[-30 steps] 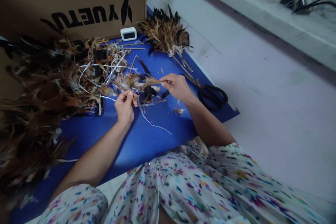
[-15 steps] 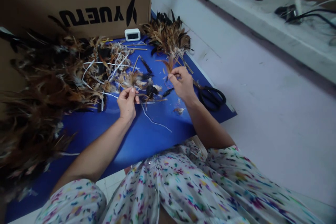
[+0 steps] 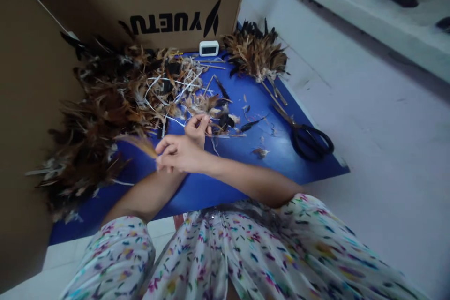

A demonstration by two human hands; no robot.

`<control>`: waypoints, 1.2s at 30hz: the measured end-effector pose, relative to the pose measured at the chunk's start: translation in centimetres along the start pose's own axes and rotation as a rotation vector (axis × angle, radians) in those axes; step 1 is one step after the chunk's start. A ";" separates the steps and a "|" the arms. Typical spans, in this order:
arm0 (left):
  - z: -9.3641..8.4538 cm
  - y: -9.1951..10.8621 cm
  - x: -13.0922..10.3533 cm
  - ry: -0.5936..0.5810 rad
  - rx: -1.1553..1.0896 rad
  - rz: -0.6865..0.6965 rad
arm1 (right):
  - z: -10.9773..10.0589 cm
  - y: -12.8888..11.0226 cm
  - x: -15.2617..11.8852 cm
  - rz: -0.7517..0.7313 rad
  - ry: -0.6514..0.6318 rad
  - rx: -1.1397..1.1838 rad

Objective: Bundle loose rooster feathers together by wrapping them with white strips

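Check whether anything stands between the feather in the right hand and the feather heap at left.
Nothing visible does: the feather points toward the heap, while the left forearm passes beneath the right hand, not between.

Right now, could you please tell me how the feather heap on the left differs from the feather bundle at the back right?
The feather heap sprawls, while the feather bundle is smaller and compact. White strips cross the heap; thin sticks jut from the bundle's base. Both mix brown and black, and lie on the blue table.
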State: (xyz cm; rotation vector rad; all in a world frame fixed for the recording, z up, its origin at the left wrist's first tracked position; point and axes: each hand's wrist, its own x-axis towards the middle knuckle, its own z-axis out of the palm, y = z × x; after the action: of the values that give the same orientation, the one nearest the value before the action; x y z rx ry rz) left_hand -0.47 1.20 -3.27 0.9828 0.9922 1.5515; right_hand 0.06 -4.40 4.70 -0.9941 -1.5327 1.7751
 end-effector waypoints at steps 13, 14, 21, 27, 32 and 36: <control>-0.1 0.2 1.0 -0.011 -0.057 -0.063 | -7.6 -0.1 -7.1 -0.405 0.093 -0.659; -0.1 0.4 0.9 -0.022 -0.062 -0.065 | -9.4 0.5 -8.6 -0.404 0.182 -0.705; 0.3 1.0 0.8 -0.013 -0.063 -0.072 | -19.1 5.1 -17.3 -0.080 0.589 -0.957; 0.3 1.4 0.6 -0.012 -0.065 -0.072 | -19.5 6.1 -18.3 -0.055 0.453 -1.070; 0.3 1.4 0.5 -0.004 -0.064 -0.077 | -18.8 6.5 -16.3 -0.051 0.441 -1.081; 0.2 1.4 0.5 0.002 -0.058 -0.097 | -18.9 6.6 -14.1 -0.018 0.502 -1.140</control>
State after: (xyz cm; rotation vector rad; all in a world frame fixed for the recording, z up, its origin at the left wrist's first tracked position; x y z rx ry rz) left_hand -0.81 1.54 -1.83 0.8807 0.9769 1.4930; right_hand 23.82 -6.71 -0.62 -1.7274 -2.1408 0.4074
